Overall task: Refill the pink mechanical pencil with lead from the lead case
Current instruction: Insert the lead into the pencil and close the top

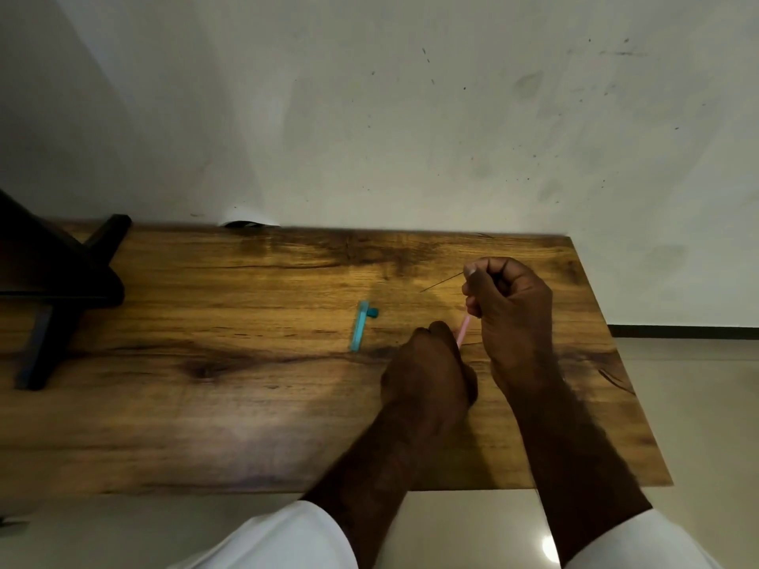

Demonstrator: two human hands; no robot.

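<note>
The pink mechanical pencil [464,329] shows as a short pink length between my two hands; my left hand [431,363] is closed around its lower part. My right hand [507,305] is above it, pinching a thin dark lead [441,282] between thumb and forefinger; the lead points left, out over the table. Whether the right hand's lower fingers touch the pencil's top I cannot tell. The turquoise lead case [360,330] lies on the wooden table [205,322] to the left of my hands, with its cap [372,312] swung out at the far end.
A dark stand [53,289] with splayed legs occupies the table's left end. The table's back edge meets a white wall [410,117]. Its right edge drops to a pale tiled floor [698,404]. White sleeves show at the bottom.
</note>
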